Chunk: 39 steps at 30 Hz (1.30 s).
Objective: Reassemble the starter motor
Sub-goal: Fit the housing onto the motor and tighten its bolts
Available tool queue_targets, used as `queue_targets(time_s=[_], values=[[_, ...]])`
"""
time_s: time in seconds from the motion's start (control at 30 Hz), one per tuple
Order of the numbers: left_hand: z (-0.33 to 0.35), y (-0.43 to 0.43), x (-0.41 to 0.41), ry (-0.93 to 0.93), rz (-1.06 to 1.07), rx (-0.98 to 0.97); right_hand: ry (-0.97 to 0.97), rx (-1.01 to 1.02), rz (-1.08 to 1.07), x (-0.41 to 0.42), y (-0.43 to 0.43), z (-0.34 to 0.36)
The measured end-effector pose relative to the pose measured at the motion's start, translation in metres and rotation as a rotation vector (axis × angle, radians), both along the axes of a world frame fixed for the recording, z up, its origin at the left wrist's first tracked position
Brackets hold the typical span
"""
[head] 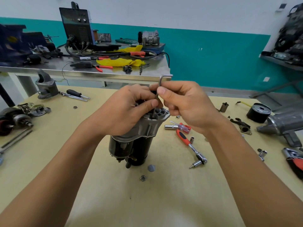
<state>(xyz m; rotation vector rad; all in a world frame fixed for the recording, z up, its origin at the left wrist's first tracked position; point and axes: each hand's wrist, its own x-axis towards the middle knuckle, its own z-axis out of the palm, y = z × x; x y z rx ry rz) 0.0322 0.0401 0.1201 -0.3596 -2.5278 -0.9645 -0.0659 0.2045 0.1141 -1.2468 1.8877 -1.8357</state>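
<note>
Left hand (pixel 129 110): grip round top of black-and-silver starter motor (pixel 131 148).
Right hand (pixel 185 105): grip pinches L-shaped steel hex key (pixel 161 82), tip down in housing.
Motor: upright, ctr of pale wooden surface (pixel 147 202).
Risk: tilted key may slip, round the fastener.

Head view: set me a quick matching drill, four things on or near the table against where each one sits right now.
Things:
1 hex key
2 ratchet wrench
3 loose nut
4 yellow cloth

Places:
a on the steel bench behind
b lying on the table, right of the starter motor
c pinched in the right hand
d on the table in front of the starter motor

Pairs: 1-c; 2-b; 3-d; 4-a
</note>
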Motion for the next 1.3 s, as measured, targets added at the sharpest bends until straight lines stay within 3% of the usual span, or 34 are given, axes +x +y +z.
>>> queue_targets(time_s=[0.1,0.27,0.43,0.57,0.67,0.8,0.97,1.13,1.3], values=[[-0.001,0.0,-0.001,-0.014,-0.027,-0.019,-0.031,-0.068,0.043,0.004,-0.005,-0.005],[-0.006,0.006,-0.001,0.058,0.096,0.117,-0.086,-0.261,-0.17,0.011,-0.021,-0.017],[-0.006,0.005,-0.003,0.06,0.056,0.069,-0.112,-0.265,-0.167,0.009,-0.02,-0.019],[-0.002,0.003,-0.005,-0.009,-0.034,0.025,-0.018,-0.206,0.047,0.004,-0.005,-0.015],[0.001,0.001,-0.006,-0.051,-0.084,0.022,0.14,-0.132,-0.015,0.001,-0.003,-0.014],[0.0,0.003,-0.004,-0.044,-0.076,0.006,0.165,-0.175,-0.14,0.005,-0.01,-0.019],[-0.003,0.002,-0.005,-0.051,-0.033,0.001,0.257,-0.051,-0.104,0.004,0.0,0.009],[-0.006,0.002,-0.007,-0.033,-0.011,-0.01,0.654,0.166,-0.262,-0.001,-0.002,0.046],[-0.007,-0.002,-0.004,-0.052,-0.031,0.034,0.719,0.277,-0.116,-0.003,-0.004,0.061]])
